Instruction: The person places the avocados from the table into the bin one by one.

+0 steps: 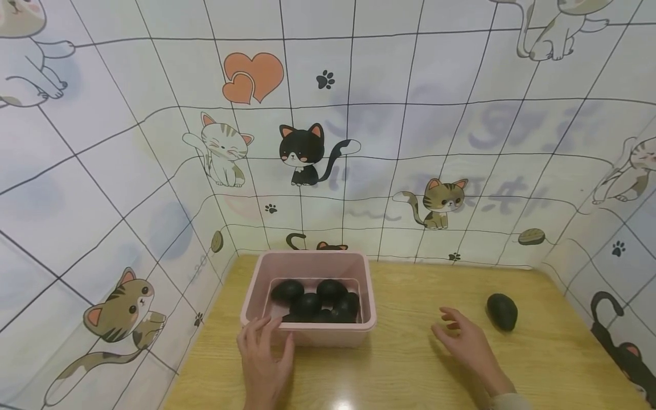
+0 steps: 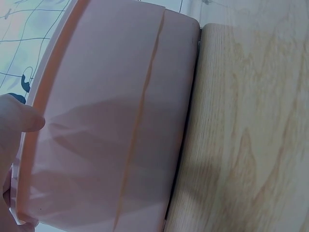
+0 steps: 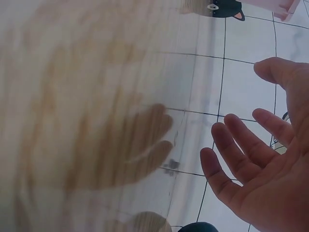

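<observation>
A pink plastic bin (image 1: 307, 339) stands on the wooden table, with several dark green avocados (image 1: 288, 291) inside it. My left hand (image 1: 263, 359) holds the bin's front left rim; the left wrist view shows the thumb (image 2: 33, 120) on the rim and other fingers partly hidden beyond it. To the right, my right hand (image 1: 468, 344) hovers over the table with fingers spread and nothing in them. Just beyond its right side lies a single avocado (image 1: 502, 312), whose top also peeks in as a dark avocado edge (image 3: 198, 227) at the bottom of the right wrist view.
The light wooden table (image 1: 410, 364) runs back to a wall covering (image 1: 379, 68) with a grid and cartoon cats. Similar covering closes off the left and right sides. The bin's back side stands close to the rear wall.
</observation>
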Demonstrator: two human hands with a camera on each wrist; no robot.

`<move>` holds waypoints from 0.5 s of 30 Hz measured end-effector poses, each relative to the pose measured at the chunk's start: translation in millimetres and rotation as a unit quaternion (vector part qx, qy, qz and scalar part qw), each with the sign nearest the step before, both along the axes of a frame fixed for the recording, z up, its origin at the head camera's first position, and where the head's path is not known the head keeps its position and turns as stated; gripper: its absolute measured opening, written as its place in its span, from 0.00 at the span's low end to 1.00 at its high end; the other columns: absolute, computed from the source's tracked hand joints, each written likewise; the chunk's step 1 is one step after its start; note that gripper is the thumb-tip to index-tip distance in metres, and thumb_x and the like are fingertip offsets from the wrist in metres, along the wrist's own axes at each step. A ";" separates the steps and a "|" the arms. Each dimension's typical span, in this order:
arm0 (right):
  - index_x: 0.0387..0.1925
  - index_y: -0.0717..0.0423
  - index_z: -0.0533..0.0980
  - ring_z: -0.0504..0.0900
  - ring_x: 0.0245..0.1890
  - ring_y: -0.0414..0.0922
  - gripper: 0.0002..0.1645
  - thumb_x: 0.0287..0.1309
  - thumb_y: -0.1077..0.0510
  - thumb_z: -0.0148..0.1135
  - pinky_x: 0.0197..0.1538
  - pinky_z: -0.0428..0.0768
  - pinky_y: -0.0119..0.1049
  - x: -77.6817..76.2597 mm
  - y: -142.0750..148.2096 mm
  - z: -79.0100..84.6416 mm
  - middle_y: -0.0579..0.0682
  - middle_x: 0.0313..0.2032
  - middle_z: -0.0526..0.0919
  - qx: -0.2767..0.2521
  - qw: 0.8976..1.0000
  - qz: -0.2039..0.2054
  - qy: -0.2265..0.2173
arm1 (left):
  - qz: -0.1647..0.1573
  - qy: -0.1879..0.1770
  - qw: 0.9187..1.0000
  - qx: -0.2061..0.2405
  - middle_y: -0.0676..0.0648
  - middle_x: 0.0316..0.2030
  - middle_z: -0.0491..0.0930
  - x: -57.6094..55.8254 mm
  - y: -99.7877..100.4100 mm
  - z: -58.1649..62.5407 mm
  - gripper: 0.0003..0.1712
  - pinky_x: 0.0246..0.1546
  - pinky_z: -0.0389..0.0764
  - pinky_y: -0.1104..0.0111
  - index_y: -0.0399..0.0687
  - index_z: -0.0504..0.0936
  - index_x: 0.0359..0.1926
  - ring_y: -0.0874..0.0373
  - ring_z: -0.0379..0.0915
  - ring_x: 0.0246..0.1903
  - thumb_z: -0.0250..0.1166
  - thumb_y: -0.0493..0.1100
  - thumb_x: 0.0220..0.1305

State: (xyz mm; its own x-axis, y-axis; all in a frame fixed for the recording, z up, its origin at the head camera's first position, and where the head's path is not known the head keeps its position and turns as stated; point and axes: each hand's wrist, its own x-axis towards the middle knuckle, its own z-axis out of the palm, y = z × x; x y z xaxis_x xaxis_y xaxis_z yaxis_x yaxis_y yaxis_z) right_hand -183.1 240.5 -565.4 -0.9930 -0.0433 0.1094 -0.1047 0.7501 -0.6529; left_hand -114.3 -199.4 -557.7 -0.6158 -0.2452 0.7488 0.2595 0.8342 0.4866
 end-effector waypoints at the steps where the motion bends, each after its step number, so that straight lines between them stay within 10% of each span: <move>1: 0.72 0.60 0.71 0.85 0.58 0.64 0.37 0.72 0.44 0.66 0.53 0.85 0.60 -0.7 0.5 -0.5 0.66 0.62 0.83 0.002 1.000 -0.003 0.001 | 0.000 -0.002 1.000 0.001 0.37 0.54 0.80 0.1 -0.1 0.1 0.24 0.57 0.70 0.46 0.47 0.86 0.51 0.37 0.67 0.60 0.79 0.40 0.50; 15: 0.74 0.60 0.69 0.84 0.59 0.65 0.40 0.72 0.40 0.65 0.55 0.84 0.62 -4.7 16.6 -3.6 0.67 0.64 0.82 0.005 1.000 -0.018 -0.006 | -0.001 0.003 1.000 -0.001 0.38 0.54 0.80 1.0 -0.3 -0.6 0.24 0.57 0.70 0.46 0.46 0.86 0.51 0.37 0.68 0.60 0.80 0.39 0.50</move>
State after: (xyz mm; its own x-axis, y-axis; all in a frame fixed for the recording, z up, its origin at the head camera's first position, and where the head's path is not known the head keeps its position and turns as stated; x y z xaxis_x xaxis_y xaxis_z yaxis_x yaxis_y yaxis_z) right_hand -187.9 257.1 -569.0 -0.9952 -0.0079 0.0977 -0.0695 0.7599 -0.6464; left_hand -113.3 -199.7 -558.4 -0.6126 -0.2429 0.7522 0.2641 0.8340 0.4844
